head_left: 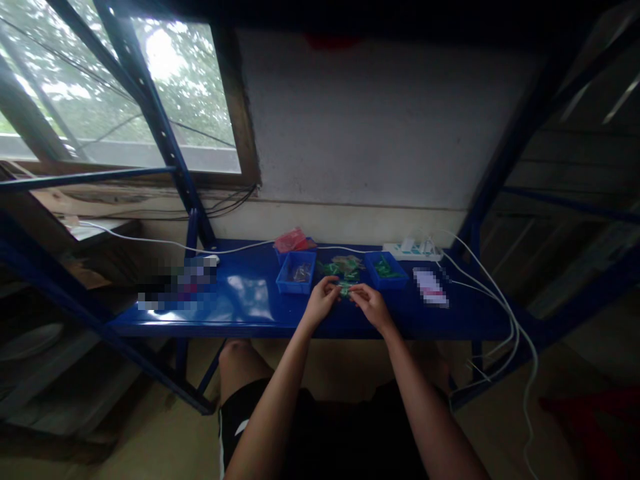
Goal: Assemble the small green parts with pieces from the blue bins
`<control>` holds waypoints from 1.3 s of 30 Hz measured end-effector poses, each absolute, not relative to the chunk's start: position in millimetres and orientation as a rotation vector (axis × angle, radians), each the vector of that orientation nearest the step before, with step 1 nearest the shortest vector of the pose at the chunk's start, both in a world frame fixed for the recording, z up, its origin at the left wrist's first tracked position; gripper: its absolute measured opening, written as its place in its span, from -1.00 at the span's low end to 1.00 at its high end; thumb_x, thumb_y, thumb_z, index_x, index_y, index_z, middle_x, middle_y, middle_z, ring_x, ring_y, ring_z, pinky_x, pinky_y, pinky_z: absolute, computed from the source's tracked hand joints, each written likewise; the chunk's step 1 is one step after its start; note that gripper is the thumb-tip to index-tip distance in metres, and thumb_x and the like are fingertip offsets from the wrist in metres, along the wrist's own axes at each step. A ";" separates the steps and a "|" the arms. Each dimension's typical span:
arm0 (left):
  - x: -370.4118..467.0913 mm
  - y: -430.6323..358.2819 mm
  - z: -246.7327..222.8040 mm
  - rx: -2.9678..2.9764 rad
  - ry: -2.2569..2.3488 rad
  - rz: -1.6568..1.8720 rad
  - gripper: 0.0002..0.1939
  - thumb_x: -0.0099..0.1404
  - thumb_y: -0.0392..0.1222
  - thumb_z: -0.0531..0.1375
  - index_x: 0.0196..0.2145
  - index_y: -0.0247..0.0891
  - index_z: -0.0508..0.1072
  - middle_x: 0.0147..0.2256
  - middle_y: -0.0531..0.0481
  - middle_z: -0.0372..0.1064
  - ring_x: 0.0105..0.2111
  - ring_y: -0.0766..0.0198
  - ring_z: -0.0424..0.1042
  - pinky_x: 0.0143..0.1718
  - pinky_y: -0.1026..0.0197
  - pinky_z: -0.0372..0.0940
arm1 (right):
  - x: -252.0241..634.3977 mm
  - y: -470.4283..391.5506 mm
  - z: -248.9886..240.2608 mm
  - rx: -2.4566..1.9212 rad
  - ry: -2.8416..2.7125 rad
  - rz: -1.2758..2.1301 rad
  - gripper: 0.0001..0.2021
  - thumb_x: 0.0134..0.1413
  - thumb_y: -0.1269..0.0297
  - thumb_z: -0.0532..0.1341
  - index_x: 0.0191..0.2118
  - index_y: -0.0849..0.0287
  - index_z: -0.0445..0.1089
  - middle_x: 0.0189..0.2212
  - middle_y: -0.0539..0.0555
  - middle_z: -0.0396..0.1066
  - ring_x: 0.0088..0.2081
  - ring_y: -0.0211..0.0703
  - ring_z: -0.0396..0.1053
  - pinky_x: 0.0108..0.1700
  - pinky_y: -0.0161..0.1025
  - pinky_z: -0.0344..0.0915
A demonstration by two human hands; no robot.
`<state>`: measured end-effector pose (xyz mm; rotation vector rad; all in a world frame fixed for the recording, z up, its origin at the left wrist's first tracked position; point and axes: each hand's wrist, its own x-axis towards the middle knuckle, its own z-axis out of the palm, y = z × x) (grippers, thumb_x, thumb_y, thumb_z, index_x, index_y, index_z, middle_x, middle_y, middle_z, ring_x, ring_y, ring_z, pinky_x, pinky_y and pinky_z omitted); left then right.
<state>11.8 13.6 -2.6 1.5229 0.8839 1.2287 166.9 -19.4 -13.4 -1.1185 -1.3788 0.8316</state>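
Observation:
My left hand (324, 299) and my right hand (370, 303) meet over the front part of the blue table (250, 320). Fingers of both are pinched around a small green, partly clear piece (345, 289), too small to name. Just beyond lies a loose pile of green and clear pieces (345, 267). Left of the pile stands a blue bin (295, 288) with small greyish parts in it. To the right, another blue bin (393, 284) holds green pieces.
Red plastic packaging (293, 240) rests behind the left bin. A white power strip (413, 251) with plugs and white cables (500, 300) sits at the back right. Blurred-out items (180, 283) lie at the left, and one (431, 288) at the right. Blue frame posts (173, 147) flank the table.

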 end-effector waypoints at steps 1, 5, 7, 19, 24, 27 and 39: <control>12.2 13.8 -3.1 1.515 0.882 1.228 -0.52 0.07 -0.05 0.23 -0.08 -0.35 0.34 -0.59 0.11 0.34 -0.59 0.35 0.31 -0.55 0.34 0.10 | 166.4 -19.4 -13.7 -1.129 -1.378 0.826 -0.83 -0.07 0.21 0.20 -0.33 0.14 0.42 -0.39 0.06 0.51 -0.36 -0.13 0.47 -0.37 -0.26 0.36; 12.5 13.9 -3.5 1.505 0.916 1.161 -0.54 0.07 -0.02 0.24 -0.13 -0.39 0.38 -0.58 0.05 0.39 -0.59 0.34 0.31 -0.54 0.33 0.08 | 166.0 -17.8 -15.0 -1.145 -1.366 0.807 -0.88 -0.07 0.26 0.18 -0.36 0.13 0.39 -0.42 0.03 0.48 -0.39 -0.14 0.46 -0.36 -0.25 0.37; 12.3 13.5 -3.2 1.509 0.913 1.148 -0.62 0.07 0.02 0.24 -0.30 -0.37 0.42 -0.59 0.05 0.37 -0.58 0.34 0.30 -0.55 0.33 0.08 | 166.2 -16.2 -16.3 -1.145 -1.375 0.795 -0.89 -0.07 0.25 0.18 -0.38 0.12 0.37 -0.43 0.03 0.47 -0.39 -0.13 0.45 -0.35 -0.24 0.37; 10.9 9.0 0.5 1.594 0.817 1.179 -0.67 0.06 0.02 0.26 -0.38 -0.32 0.41 -0.50 0.05 0.38 -0.49 0.34 0.32 -0.44 0.31 0.18 | 167.7 -19.4 -12.5 -1.184 -1.496 0.530 -0.84 -0.03 0.18 0.21 -0.34 0.12 0.44 -0.18 0.15 0.41 -0.18 -0.07 0.39 -0.31 -0.25 0.35; 9.2 9.3 3.0 1.698 0.805 1.173 -0.70 0.15 0.00 0.20 -0.35 -0.32 0.51 -0.35 -0.07 0.50 -0.30 0.17 0.41 -0.22 0.20 0.27 | 164.2 -22.1 -11.4 -1.127 -1.509 0.719 -0.70 -0.03 0.10 0.23 -0.17 0.14 0.40 -0.27 0.09 0.48 -0.23 -0.08 0.44 -0.24 -0.22 0.34; 8.9 12.0 0.7 1.764 0.805 1.161 -0.72 0.20 -0.03 0.16 -0.41 -0.32 0.52 -0.38 -0.07 0.49 -0.31 0.18 0.41 -0.19 0.18 0.26 | 164.4 -20.2 -13.7 -1.131 -1.515 0.728 -0.72 -0.03 0.12 0.23 -0.20 0.14 0.41 -0.31 0.07 0.49 -0.26 -0.08 0.44 -0.24 -0.22 0.34; 11.0 12.7 -4.7 1.651 0.837 1.138 -0.72 0.13 -0.02 0.21 -0.40 -0.34 0.42 -0.52 0.04 0.35 -0.52 0.35 0.28 -0.48 0.32 0.14 | 168.2 -21.0 -16.1 -1.188 -1.471 0.690 -0.82 0.02 0.17 0.15 -0.32 0.15 0.39 -0.45 0.03 0.46 -0.41 -0.15 0.42 -0.37 -0.26 0.32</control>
